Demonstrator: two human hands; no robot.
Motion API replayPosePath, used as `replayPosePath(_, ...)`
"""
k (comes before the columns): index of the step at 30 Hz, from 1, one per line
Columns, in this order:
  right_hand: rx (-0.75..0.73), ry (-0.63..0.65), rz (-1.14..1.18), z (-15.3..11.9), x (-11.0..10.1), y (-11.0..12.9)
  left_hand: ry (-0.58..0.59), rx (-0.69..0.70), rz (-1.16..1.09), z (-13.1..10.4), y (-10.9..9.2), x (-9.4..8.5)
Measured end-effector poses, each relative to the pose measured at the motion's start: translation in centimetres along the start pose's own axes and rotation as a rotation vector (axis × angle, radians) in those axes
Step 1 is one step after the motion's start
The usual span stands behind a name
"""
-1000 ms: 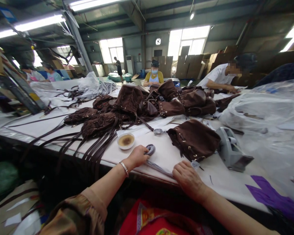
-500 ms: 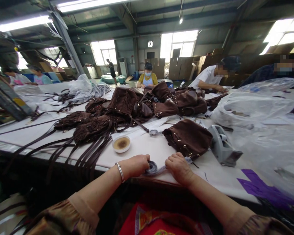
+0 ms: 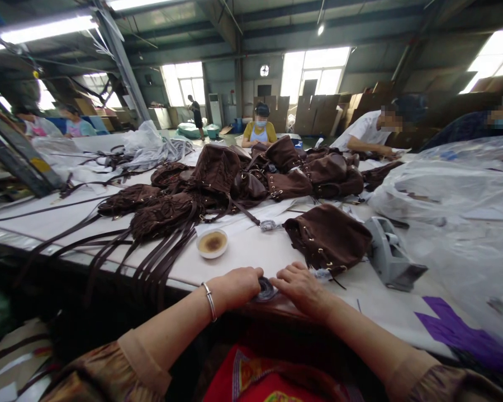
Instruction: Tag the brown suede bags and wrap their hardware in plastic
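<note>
A dark coiled strap in clear wrapping [image 3: 265, 288] lies at the table's front edge, between my hands. My left hand [image 3: 242, 286] has its fingers closed on the coil's left side. From the right, my right hand [image 3: 299, 285] touches the coil's wrapping with its fingertips, the fingers bent and close together over the strip. Just beyond my right hand sits a dark brown drawstring bag [image 3: 329, 237] with metal eyelets. A small white dish [image 3: 212, 244] with a brownish content stands beyond my left hand.
Brown bags [image 3: 218, 170] are heaped across the table, with long straps [image 3: 163, 262] hanging over the front edge at left. On the right are a grey tape dispenser [image 3: 392, 254], clear plastic [image 3: 448, 190] and a purple piece [image 3: 465, 329]. Other people sit around the table.
My right hand has moved left, up to the coil, and its fingers have reached forward. The strip that stretched between my hands is now shorter. The whole view has shifted slightly.
</note>
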State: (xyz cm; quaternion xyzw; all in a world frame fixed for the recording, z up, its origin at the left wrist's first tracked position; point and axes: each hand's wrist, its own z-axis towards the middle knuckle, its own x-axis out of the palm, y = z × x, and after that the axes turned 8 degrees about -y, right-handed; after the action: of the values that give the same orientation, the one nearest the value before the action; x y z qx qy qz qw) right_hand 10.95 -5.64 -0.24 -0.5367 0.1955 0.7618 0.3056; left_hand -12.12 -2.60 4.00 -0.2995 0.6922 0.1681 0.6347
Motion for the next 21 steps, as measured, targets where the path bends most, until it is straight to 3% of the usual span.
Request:
replayPosePath(4, -0.051, 0.057, 0.061, 0.9, -0.2, 0.7, -0.014, -0.097, -0.072, 0.1, -0.3, 0.1)
replayPosePath(11, -0.030, 0.091, 0.109, 1.2, 1.3, 0.8, -0.039, 0.050, -0.076, -0.4, 0.1, -0.1)
replayPosePath(16, -0.008, 0.072, 0.142, 0.8, 1.8, 1.0, -0.122, -0.014, -0.087, -0.4, -0.4, 1.8)
replayPosePath(21, 0.131, -0.030, 0.201, -0.6, 2.9, 1.1, -0.212, -0.076, -0.115, -0.8, -0.4, 3.4)
